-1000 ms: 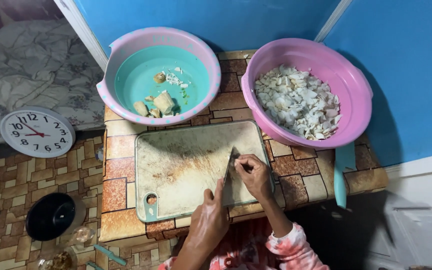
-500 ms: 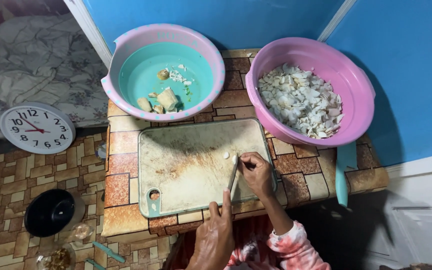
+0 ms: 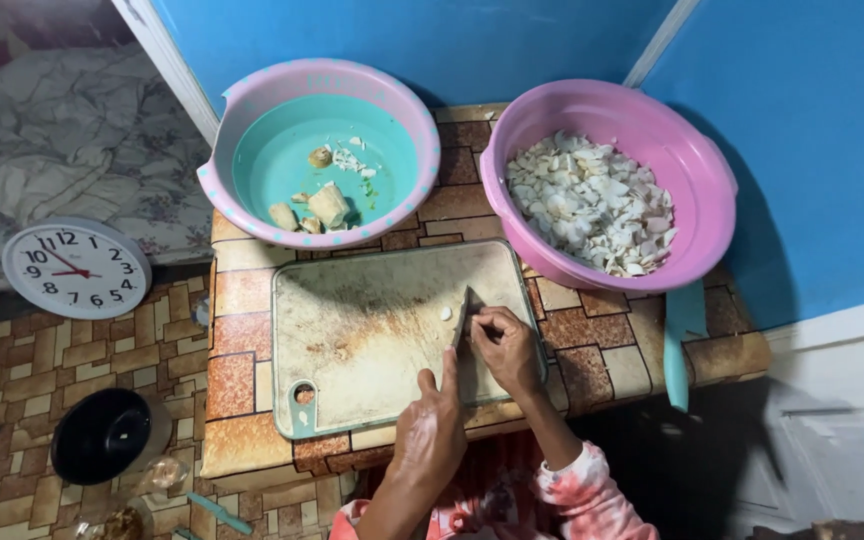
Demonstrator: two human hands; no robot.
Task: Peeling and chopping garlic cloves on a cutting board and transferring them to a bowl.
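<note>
A worn pale cutting board (image 3: pixel 372 340) lies on a small table with a brick-pattern cover (image 3: pixel 242 380). My left hand (image 3: pixel 430 432) grips the handle of a knife (image 3: pixel 462 315), index finger stretched along it, the blade pointing away across the board's right part. My right hand (image 3: pixel 507 345), in a pink patterned sleeve, is curled with its fingertips against the blade's right side. One small white piece (image 3: pixel 445 313) lies on the board just left of the blade.
Behind the board stand a teal basin with a pink rim (image 3: pixel 422 150) holding a few food scraps, and a pink basin (image 3: pixel 712 200) with several white chopped pieces. A teal object (image 3: pixel 685 340) lies at the table's right. A wall clock (image 3: pixel 77 268) and black round container (image 3: pixel 102 435) lie on the floor.
Both hands and the knife stayed at the board's right part, drawing slightly toward me. A small white piece now shows left of the blade.
</note>
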